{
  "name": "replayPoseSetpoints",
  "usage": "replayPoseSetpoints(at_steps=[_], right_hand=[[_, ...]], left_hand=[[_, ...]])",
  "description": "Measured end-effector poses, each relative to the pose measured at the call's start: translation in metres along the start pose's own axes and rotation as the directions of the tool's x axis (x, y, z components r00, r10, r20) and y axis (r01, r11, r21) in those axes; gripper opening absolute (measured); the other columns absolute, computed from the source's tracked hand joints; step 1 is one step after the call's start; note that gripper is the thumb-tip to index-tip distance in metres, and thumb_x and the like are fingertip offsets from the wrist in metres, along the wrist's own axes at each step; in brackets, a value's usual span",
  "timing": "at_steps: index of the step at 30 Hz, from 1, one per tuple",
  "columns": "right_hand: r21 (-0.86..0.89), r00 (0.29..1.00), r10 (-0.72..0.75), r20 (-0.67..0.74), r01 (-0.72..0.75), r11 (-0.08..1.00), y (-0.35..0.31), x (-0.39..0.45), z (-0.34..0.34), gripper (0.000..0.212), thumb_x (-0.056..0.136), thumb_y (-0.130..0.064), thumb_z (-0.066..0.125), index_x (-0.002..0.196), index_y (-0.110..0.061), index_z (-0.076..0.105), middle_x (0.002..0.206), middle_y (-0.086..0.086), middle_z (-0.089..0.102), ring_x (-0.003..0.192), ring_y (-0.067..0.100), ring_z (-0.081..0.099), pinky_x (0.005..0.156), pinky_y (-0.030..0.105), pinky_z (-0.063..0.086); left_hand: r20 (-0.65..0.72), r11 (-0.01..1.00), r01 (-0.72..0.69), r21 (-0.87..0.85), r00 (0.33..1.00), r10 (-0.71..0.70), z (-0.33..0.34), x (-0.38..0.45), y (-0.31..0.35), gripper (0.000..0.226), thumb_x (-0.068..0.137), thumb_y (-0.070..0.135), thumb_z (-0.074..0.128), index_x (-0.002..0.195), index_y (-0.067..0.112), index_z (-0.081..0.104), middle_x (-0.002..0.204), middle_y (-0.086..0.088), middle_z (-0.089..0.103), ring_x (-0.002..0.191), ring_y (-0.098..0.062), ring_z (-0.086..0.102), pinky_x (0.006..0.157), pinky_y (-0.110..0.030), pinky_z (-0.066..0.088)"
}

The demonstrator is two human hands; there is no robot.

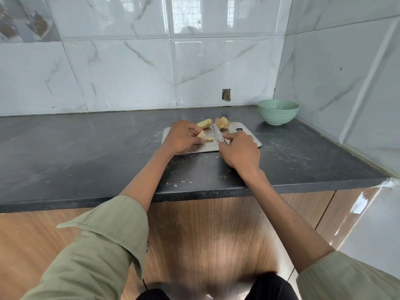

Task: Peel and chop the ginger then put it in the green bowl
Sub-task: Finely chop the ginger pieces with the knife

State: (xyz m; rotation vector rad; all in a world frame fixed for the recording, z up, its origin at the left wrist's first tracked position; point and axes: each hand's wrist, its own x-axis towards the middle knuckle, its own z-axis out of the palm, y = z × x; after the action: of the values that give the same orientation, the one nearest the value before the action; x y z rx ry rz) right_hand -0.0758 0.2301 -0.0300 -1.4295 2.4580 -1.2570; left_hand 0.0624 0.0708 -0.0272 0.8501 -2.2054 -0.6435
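Left hand pinching ginger piece on cutting board — right hand gripping knife beside it. More ginger chunks at board's far edge; green bowl well right.

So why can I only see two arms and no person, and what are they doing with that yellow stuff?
The camera sits on the person's head and looks forward and down, so you see only their arms in green sleeves, as if through their eyes. There is no machine here, just two bare hands.

On the dark stone counter lies a flat silver metal cutting board. On it are pale yellow pieces of ginger, a spicy root. The left hand holds down one small ginger piece with its fingers. The right hand grips a small knife with a silvery blade, which lies right beside that piece, ready to cut it.

Back in the corner stands a round light green bowl. The chopped ginger belongs in there. Whether any is inside already is hard to tell from here.
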Motion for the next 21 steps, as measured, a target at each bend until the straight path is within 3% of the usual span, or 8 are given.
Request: replayPoseSetpoints(at_steps=[3, 10, 16, 21], right_hand=[[0.011, 1.0, 0.0, -0.004, 0.0, 1.0, 0.0, 0.001, 0.0, 0.045, 0.088, -0.036, 0.056, 0.13, -0.036, 0.07, 0.124, 0.006, 0.068, 0.109, 0.03, 0.063, 0.082, 0.035, 0.047], [0.032, 1.0, -0.007, -0.002, 0.008, 0.999, 0.002, 0.002, 0.002, 0.045, 0.086, -0.035, 0.057, 0.129, -0.034, 0.071, 0.12, 0.004, 0.07, 0.107, 0.029, 0.065, 0.079, 0.034, 0.048], [0.013, 1.0, -0.015, -0.009, 0.015, 1.0, 0.002, 0.002, 0.002, 0.042, 0.09, -0.036, 0.058, 0.131, -0.034, 0.07, 0.13, 0.004, 0.066, 0.116, 0.03, 0.062, 0.087, 0.036, 0.049], [0.006, 1.0, -0.029, -0.008, 0.029, 1.0, 0.002, 0.002, 0.001, 0.043, 0.09, -0.035, 0.058, 0.132, -0.034, 0.069, 0.131, 0.005, 0.065, 0.117, 0.031, 0.062, 0.089, 0.038, 0.049]], left_hand=[[-0.034, 0.999, 0.006, -0.05, 0.999, -0.008, 0.002, -0.001, 0.001, 0.018, 0.077, 0.006, 0.088, 0.092, 0.014, 0.082, 0.08, 0.009, 0.078, 0.074, -0.005, 0.074, 0.076, -0.023, 0.058], [-0.122, 0.999, -0.029, -0.026, 0.992, 0.026, 0.015, 0.009, 0.005, 0.017, 0.087, 0.008, 0.08, 0.104, 0.009, 0.081, 0.096, 0.0, 0.078, 0.076, 0.008, 0.067, 0.074, -0.006, 0.05], [-0.05, 1.0, 0.005, -0.027, 0.999, -0.006, 0.019, 0.014, 0.003, 0.03, 0.088, 0.011, 0.081, 0.117, 0.015, 0.078, 0.097, 0.001, 0.078, 0.087, -0.008, 0.072, 0.09, -0.026, 0.058], [-0.071, 0.996, -0.015, 0.09, 0.997, 0.022, 0.023, 0.016, 0.004, 0.026, 0.092, 0.007, 0.073, 0.117, 0.012, 0.078, 0.108, -0.004, 0.077, 0.09, -0.009, 0.066, 0.072, 0.001, 0.042]])
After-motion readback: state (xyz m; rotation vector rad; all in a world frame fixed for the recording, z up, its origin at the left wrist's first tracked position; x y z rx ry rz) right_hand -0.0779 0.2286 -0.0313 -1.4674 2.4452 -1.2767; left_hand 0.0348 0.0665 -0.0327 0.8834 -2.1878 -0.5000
